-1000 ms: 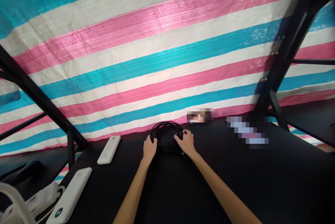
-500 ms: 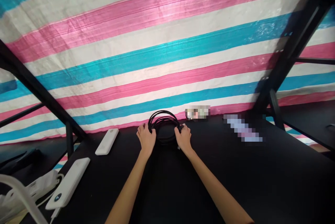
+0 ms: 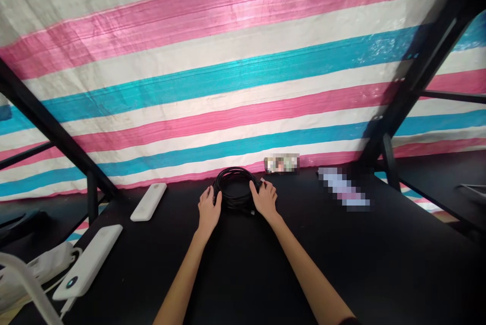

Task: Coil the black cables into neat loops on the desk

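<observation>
Fingers (image 3: 271,191) at black coil (image 3: 234,203), grip unclear

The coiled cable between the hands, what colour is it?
The coiled cable is black, showing best in the head view.

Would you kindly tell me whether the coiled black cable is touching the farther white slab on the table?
Apart: the head view shows black tabletop and the left hand between the cable and the slab.

1 head camera | faces forward, down | close above black tabletop (image 3: 243,274) | striped sheet (image 3: 228,79) ahead
</observation>
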{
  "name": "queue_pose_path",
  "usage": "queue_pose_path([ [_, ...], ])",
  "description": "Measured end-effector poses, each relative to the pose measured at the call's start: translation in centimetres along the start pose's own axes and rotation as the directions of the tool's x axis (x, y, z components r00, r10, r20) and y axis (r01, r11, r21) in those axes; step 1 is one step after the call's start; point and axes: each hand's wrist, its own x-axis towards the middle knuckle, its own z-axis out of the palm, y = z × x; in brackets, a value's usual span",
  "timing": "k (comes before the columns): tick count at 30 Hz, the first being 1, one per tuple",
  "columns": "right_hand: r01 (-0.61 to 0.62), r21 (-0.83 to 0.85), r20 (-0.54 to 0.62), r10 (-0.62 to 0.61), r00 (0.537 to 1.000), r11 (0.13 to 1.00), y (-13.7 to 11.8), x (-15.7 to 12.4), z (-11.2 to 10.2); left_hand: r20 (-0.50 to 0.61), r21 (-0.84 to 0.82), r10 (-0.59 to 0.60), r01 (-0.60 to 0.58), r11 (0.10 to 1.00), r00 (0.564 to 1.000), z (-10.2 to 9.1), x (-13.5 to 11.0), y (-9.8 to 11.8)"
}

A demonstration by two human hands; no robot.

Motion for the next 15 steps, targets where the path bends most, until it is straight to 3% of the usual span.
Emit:
queue_pose_path([
  [8,0.005,-0.089,0.003,-0.005,1.000,0.996,1.5,0.9,-1.9,-0.045,-0.027,-0.067,0.066,0.997,0.997,-2.0,-2.0,-4.0],
  [15,0.003,-0.222,0.074,0.014,0.997,0.975,3.1,2.2,-3.4,-0.008,0.063,-0.044,0.044,0.997,0.999,-2.0,-2.0,-4.4],
])
